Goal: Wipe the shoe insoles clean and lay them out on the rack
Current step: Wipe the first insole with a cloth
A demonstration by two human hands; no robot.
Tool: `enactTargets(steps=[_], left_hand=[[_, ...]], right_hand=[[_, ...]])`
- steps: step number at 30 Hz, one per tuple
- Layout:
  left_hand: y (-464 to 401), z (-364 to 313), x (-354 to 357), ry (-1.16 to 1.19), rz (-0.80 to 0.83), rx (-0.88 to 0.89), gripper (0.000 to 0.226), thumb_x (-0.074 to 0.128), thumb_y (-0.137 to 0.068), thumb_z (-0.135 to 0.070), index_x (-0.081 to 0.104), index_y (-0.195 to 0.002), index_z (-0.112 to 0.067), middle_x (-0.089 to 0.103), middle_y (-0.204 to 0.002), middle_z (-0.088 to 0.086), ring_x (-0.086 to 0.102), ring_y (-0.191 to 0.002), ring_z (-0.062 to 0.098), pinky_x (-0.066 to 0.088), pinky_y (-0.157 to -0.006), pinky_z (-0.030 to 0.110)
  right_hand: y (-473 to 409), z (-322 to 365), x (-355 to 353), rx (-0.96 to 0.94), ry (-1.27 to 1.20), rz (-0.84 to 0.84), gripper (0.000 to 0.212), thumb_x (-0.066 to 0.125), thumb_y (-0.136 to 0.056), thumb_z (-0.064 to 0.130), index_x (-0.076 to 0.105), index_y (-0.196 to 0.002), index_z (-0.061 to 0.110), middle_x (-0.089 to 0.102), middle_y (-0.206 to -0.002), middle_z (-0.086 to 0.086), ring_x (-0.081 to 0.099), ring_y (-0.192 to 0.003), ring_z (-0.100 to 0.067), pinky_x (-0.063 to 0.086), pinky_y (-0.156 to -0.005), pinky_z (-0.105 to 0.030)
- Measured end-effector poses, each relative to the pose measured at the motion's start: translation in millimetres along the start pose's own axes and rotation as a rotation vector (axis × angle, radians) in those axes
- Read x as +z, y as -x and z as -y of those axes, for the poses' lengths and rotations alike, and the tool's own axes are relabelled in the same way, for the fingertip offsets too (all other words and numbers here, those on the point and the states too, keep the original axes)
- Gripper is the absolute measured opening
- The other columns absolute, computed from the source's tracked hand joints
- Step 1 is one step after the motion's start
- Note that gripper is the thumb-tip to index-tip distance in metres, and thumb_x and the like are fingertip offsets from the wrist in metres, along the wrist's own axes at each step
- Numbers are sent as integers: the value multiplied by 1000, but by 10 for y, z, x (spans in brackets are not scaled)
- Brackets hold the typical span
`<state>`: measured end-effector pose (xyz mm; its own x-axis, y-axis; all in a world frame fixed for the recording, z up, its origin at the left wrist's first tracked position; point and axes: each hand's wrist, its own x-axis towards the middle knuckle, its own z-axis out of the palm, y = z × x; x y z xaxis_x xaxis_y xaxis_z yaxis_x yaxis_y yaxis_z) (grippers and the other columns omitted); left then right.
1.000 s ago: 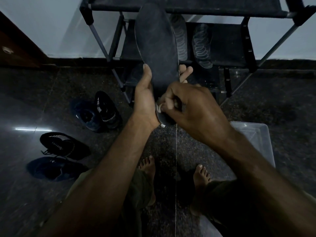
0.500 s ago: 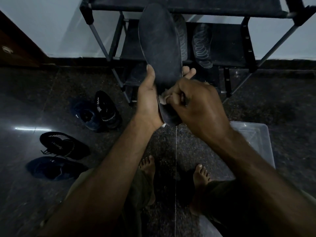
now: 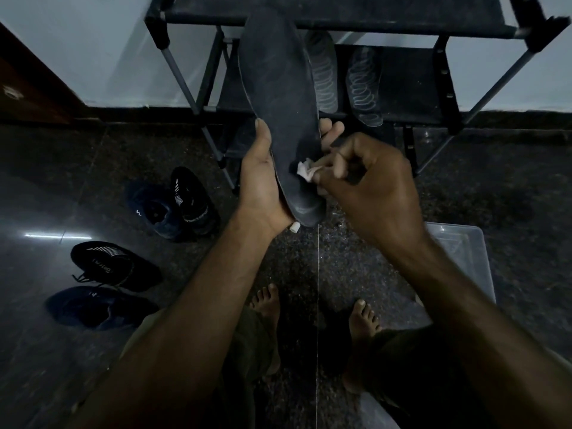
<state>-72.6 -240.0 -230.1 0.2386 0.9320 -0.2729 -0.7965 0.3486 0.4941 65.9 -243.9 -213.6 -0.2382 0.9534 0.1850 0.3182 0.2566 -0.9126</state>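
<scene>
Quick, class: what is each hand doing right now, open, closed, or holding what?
Left hand: grips the dark insole, holding it upright.
Right hand: pinches a small white wipe against the insole.

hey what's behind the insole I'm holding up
Behind the held insole, the shoe rack carries two patterned insoles on its middle shelf; one is partly covered. Your left hand fingers wrap behind it. The shelf directly behind is hidden.
</scene>
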Motion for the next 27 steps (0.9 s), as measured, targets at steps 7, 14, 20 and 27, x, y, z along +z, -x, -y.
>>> enactTargets(steps=[7,14,20,27], left_hand=[[4,10,43,-36,-10,15,81,13,-99,-63,58,-117,2,61,-124,17,66,-104,23,52,-94,40],[-32,142,30,-147,21,34,66,18,-104,-49,51,-125,5,62,-111,14,56,-105,25,40,-100,36],[-8,83,80,-50,-68,46,70,19,-105,-45,70,-102,2,73,-99,12,68,-100,21,55,-91,31],[18,13,55,-56,-123,47,68,20,-104,-49,72,-101,-5,74,-99,8,64,-108,19,46,-105,36]], right_hand=[[-30,-14,-9,75,-73,-1,26,73,-82,1,51,-70,10,71,-82,-4,71,-76,-10,58,-66,-26],[-67,-57,-52,103,-180,-103,18,71,-83,-1,54,-78,1,72,-81,-3,71,-72,-15,57,-65,-23],[-44,-91,-74,-62,172,-87,17,70,-85,7,57,-76,13,68,-81,8,67,-83,-5,57,-72,-32],[-3,-7,30,-129,209,149,26,72,-82,3,54,-70,17,69,-76,-3,69,-78,-15,56,-65,-38]])
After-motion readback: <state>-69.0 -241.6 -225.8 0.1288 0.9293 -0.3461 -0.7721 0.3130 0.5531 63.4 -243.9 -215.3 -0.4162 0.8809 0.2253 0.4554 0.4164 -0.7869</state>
